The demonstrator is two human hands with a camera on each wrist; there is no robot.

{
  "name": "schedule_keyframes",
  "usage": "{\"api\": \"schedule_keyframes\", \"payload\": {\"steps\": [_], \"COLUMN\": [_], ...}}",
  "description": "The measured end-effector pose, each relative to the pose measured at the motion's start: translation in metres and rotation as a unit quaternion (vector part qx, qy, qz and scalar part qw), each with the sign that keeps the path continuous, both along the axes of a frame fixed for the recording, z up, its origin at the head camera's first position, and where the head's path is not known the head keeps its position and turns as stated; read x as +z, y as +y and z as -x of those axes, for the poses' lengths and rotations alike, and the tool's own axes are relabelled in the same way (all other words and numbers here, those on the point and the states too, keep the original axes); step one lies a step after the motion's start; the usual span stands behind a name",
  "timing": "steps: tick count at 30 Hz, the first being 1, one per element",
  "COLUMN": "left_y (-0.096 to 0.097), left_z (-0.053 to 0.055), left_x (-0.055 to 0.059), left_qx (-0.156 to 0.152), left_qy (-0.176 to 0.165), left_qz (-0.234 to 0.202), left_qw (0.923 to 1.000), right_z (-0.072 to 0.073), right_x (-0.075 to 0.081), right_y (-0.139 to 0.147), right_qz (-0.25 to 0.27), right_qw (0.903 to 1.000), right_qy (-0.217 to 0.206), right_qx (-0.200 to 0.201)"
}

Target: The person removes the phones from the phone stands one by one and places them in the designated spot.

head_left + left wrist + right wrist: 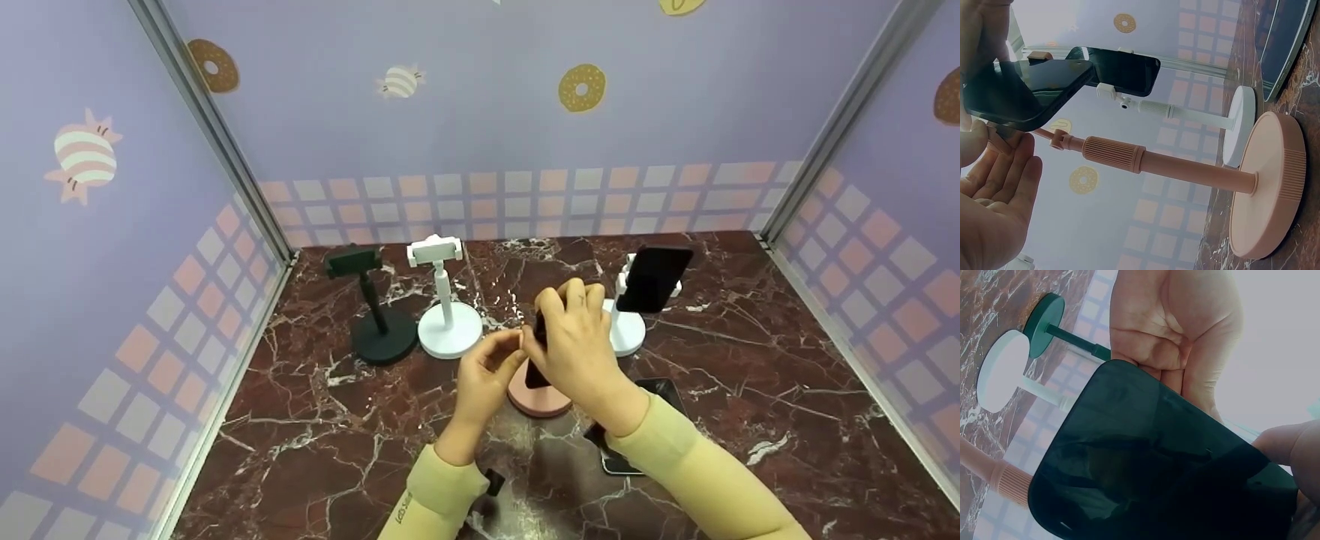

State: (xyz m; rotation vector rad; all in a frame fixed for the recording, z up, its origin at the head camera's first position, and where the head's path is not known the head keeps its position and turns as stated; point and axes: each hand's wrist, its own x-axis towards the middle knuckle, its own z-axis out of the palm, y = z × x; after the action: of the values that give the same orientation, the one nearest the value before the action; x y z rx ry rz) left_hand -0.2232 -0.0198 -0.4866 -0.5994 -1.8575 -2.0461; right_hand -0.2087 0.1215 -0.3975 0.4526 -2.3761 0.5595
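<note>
Four phone stands on the surface (300,420). Two bare ones left of centre, toward the far edge: one dark stand (384,335), one white stand (450,331). Second white stand (627,335) right of centre, one mounted phone (654,279) in it. One pink stand (540,397) mid-surface, held phone (1027,93) at its top. Right hand (581,341) grips that phone; left hand (484,375) pinches the pink clamp (999,136) beneath. At least one loose phone (666,391) lies toward the near edge, right of centre; forearm hides the full count.
</note>
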Motion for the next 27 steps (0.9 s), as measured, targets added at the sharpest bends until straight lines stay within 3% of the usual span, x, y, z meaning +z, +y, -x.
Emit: {"api": "schedule_keyframes", "payload": {"steps": [27], "left_y": [-0.0003], "left_z": [0.0000], "left_x": [-0.0014], "left_qx": [0.001], "left_qy": [0.007], "left_qz": [0.005], "left_qw": [1.0000], "right_z": [0.0011], "right_x": [0.0004], "right_y": [0.0021], "right_qz": [0.016], "right_qw": [0.9997], "right_qy": [-0.006], "right_qx": [0.020]}}
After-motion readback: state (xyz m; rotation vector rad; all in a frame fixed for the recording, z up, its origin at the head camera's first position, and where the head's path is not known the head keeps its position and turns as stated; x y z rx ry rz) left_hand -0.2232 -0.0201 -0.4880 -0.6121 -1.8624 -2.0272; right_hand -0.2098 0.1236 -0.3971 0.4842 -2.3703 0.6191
